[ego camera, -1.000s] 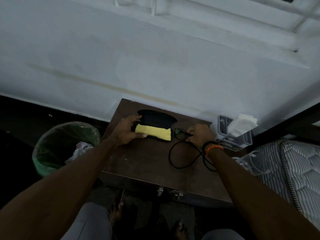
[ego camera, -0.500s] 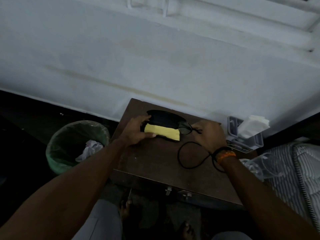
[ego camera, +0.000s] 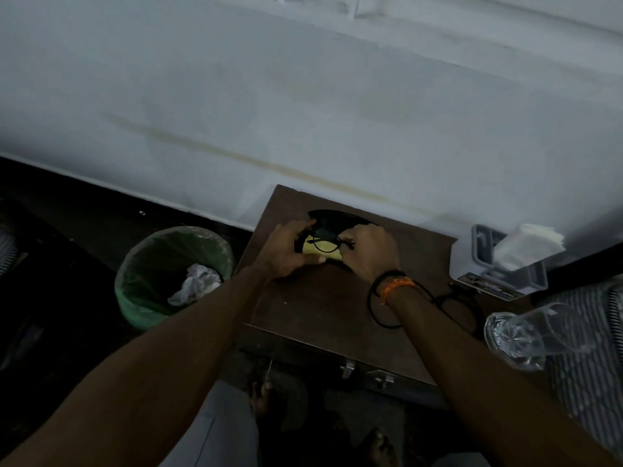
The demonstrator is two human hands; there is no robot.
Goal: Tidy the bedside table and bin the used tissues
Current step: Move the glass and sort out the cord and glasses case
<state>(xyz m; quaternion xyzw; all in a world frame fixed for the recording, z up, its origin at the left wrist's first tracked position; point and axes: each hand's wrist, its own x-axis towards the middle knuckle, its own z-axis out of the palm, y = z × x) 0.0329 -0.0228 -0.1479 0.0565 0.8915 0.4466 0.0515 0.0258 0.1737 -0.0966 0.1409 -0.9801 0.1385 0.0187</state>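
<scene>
An open black glasses case with a yellow cloth inside lies at the back of the dark wooden bedside table. My left hand grips the case's left end. My right hand pinches a pair of black-framed glasses over the yellow cloth. A green-lined bin stands on the floor to the left, with crumpled white tissues inside.
A black cord loops on the table's right part. A grey holder with white tissues stands at the right rear. A clear glass lies at the right edge beside a striped mattress. The wall is close behind.
My right hand has moved left from the table's middle to the case, carrying the glasses over the yellow cloth. My left hand stays on the case.
</scene>
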